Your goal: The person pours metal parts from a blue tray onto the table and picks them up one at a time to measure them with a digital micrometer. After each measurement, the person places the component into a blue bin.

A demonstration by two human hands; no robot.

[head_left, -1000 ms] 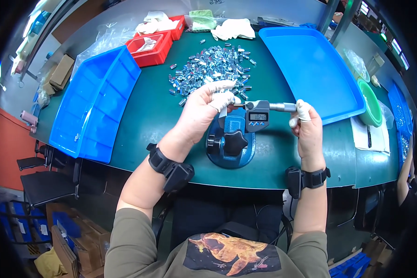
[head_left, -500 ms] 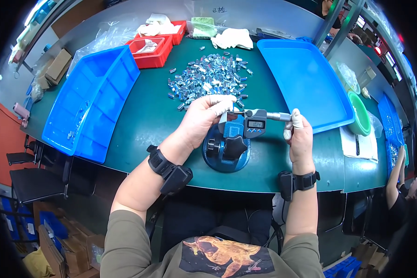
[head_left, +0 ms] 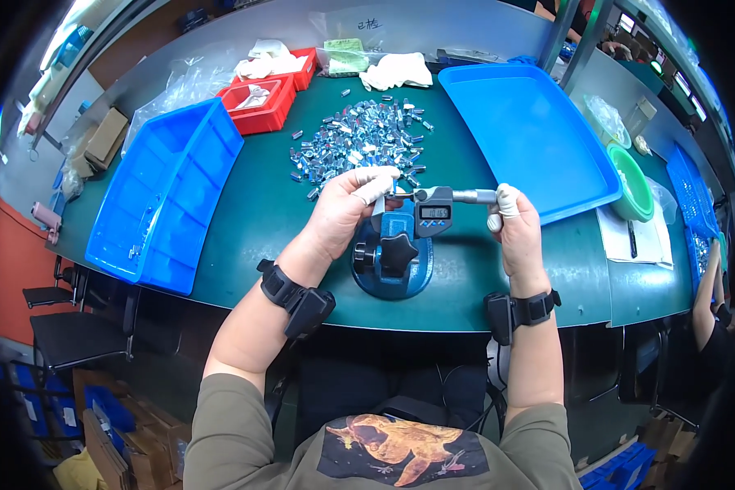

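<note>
A digital micrometer with a small display is clamped in a blue round-based stand near the table's front edge. My left hand, white covers on its fingertips, pinches a small shiny metal part at the micrometer's measuring gap; the fingers hide most of the part. At the other end, my right hand, its fingertips also covered in white, has thumb and finger closed on the knob of the micrometer's thimble. Just beyond the stand lies a heap of small metal cylinders.
At the left stands a deep blue bin with a few parts inside; at the right lies a shallow blue tray. Red boxes and white cloths sit at the back. Beyond the tray are a green bowl and paper with a pen.
The view has shifted slightly, so the stand and hands appear a little further left. The micrometer's display reading has changed. Both hands keep their grips.
</note>
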